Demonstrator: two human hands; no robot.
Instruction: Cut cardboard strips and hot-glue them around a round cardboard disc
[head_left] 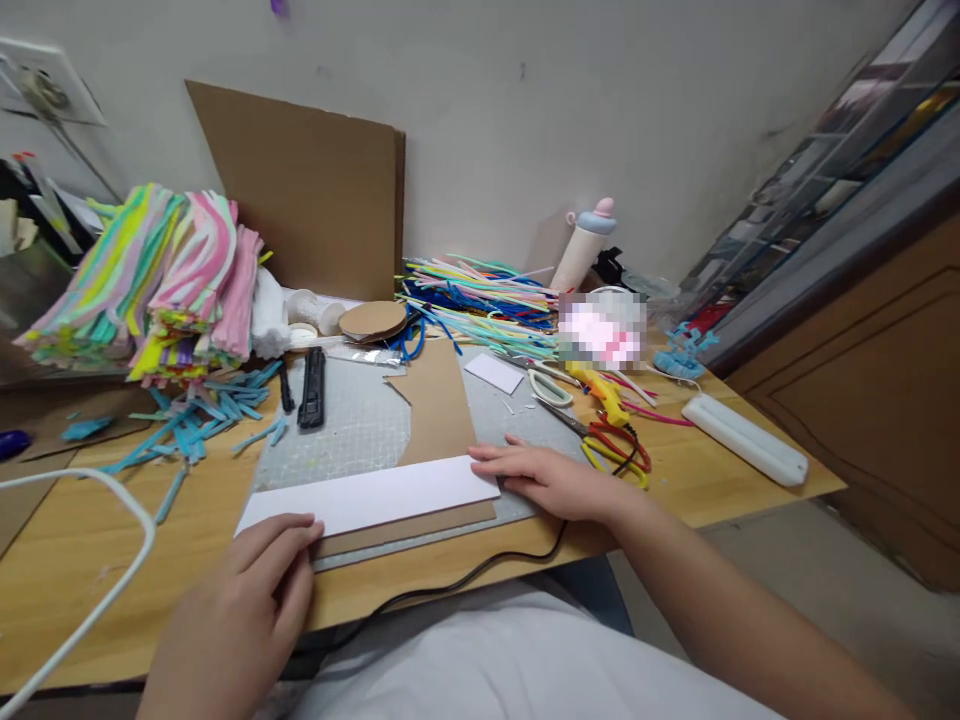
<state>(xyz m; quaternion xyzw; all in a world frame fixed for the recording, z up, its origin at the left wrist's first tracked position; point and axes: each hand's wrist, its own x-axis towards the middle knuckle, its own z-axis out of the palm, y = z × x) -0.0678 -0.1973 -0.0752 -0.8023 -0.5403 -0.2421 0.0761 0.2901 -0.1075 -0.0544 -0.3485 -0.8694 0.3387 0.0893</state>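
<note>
near the front edge of the wooden table [673, 492], a long white strip [379, 494] lies flat on brown cardboard [435, 410], over a gray mat [330, 440]. seen from the strip, the left hand [259, 575] is at 8 o'clock, its bent fingers touching the near edge; i can't tell if it pinches. the right hand [555, 480] is at 3 o'clock, fingers stretched out and loose, tips resting on the other end. the two hands are well apart. a black cutter [312, 385] sits at 11 o'clock on the mat, and a small white card [493, 373] between 1 and 2. a yellow glue gun [609, 397] is at 2 o'clock (something pink and white [602, 330] behind it is too blurry to name), just past red-and-yellow scissors [594, 436]. short blue fuzzy bits [193, 420] lie at 10 o'clock. a black cord [465, 572] runs by at 4 o'clock.
</note>
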